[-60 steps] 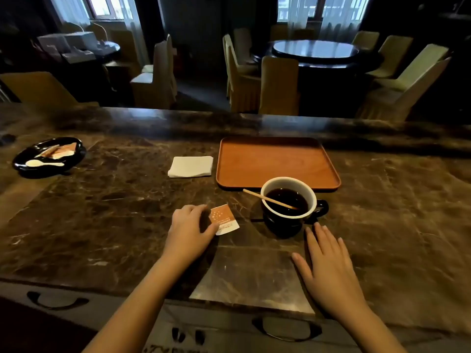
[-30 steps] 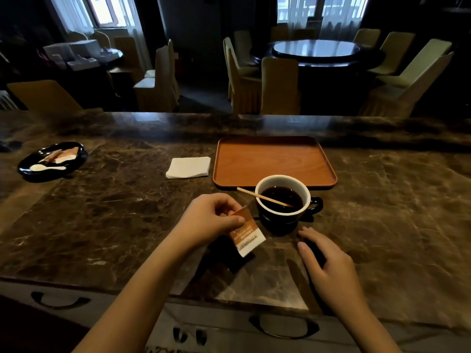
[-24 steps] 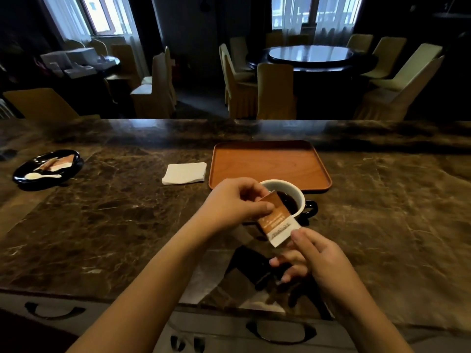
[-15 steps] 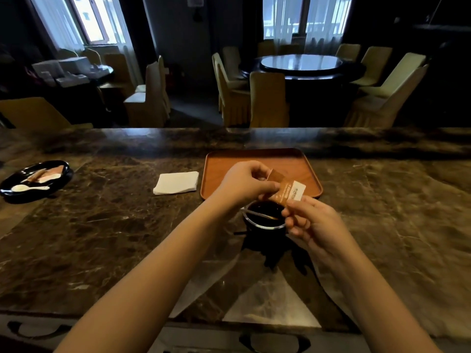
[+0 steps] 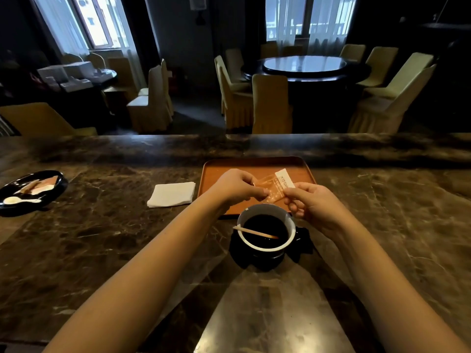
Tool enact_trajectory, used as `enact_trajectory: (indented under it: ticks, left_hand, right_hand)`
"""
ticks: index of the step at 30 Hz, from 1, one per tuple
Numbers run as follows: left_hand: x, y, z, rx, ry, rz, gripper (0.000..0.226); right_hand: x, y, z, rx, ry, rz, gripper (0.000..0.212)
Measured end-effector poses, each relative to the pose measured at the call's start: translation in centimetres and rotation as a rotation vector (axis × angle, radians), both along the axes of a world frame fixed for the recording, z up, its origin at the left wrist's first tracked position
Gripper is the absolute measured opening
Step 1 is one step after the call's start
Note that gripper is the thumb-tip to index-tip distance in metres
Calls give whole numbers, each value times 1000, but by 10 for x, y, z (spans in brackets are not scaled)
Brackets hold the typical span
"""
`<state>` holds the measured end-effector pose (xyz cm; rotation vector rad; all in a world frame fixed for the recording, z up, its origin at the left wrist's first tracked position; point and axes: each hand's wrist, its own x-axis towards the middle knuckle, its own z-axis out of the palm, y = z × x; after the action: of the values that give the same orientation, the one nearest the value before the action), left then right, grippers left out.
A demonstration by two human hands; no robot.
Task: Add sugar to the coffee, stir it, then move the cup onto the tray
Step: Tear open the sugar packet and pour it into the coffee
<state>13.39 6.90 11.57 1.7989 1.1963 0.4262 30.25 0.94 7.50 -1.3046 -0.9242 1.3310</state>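
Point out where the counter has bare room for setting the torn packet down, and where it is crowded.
Bare marble lies between the black dish and the napkin, right of the tray, and near the front edge. The tray's visible surface is bare. It is crowded at the cup, where the left hand and right hand hold the sugar packet.

Dim dining room: a round table (image 5: pixel 304 66) ringed by covered chairs (image 5: pixel 271 103), curtained windows (image 5: pixel 304 19) behind, perhaps daylit.
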Motion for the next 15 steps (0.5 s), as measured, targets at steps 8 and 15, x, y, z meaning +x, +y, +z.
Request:
enact_trajectory:
  ticks: [8,15]
  left_hand:
    - [-1,8,-4,-4,27,23,12]
    - [0,8,-8,0,20,43,11]
  right_hand:
    - [2,8,-10,27,-148,28,9]
    - [3,9,-12,70,-197,17,8]
